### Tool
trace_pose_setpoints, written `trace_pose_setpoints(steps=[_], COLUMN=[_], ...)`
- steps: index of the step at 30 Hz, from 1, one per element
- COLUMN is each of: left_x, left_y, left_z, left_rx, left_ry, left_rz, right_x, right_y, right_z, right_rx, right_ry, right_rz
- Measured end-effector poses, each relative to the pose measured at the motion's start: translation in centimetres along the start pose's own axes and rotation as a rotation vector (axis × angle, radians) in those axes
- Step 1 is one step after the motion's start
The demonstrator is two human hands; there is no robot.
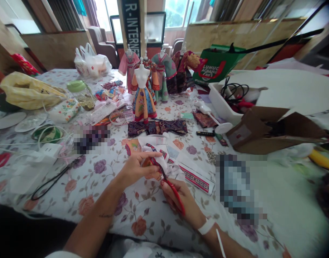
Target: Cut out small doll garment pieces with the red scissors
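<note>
My left hand (136,167) pinches a small piece of white cloth with patterned trim (160,157), holding it just above the flowered tablecloth (105,186). My right hand (182,200) grips red-handled scissors (173,190), their blades reaching up into the cloth by my left fingers. More trimmed white fabric strips (193,175) lie spread to the right of my hands. A dark brocade strip (157,127) lies flat just beyond them.
A small dress form in an orange skirt (143,96) stands mid-table, with several dressed doll mannequins (159,71) behind it. A white bin with cables (228,100), a brown cardboard box (271,132), a green bag (215,66), a green-lidded jar (81,93), a charger and black cord (50,172) surround the work area.
</note>
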State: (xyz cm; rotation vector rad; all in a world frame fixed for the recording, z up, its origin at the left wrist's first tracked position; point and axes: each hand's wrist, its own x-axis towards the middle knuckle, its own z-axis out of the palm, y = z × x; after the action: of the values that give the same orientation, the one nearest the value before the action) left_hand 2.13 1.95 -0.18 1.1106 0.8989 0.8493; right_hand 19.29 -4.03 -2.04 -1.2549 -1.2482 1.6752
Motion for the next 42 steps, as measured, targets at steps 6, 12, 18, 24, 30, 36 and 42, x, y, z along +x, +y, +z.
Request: trace_pose_setpoints(steps=[6, 12, 18, 24, 30, 36, 42], left_x=[0.0, 0.0, 0.1, 0.1, 0.3, 0.4, 0.3], left_y=[0.0, -0.2, -0.4, -0.3, 0.5, 0.4, 0.5], left_z=[0.0, -0.2, -0.4, -0.3, -0.1, -0.2, -0.1], left_rx=[0.013, -0.021, 0.064, 0.061, 0.196, 0.212, 0.231], left_ry=[0.014, 0.007, 0.024, 0.03, 0.084, 0.145, 0.139], left_rz=[-0.003, 0.019, 0.083, 0.129, 0.167, 0.196, 0.209], right_x=[0.1, 0.0, 0.1, 0.2, 0.4, 0.5, 0.6], right_y=[0.2, 0.2, 0.4, 0.6, 1.0, 1.3, 1.7], right_z=[0.0, 0.0, 0.1, 0.0, 0.0, 0.1, 0.0], right_rx=[0.0, -0.01, -0.021, -0.018, 0.067, 0.097, 0.137], right_ry=[0.001, 0.029, 0.038, 0.029, 0.037, 0.051, 0.043], right_rz=[0.012, 0.021, 0.026, 0.01, 0.024, 0.058, 0.047])
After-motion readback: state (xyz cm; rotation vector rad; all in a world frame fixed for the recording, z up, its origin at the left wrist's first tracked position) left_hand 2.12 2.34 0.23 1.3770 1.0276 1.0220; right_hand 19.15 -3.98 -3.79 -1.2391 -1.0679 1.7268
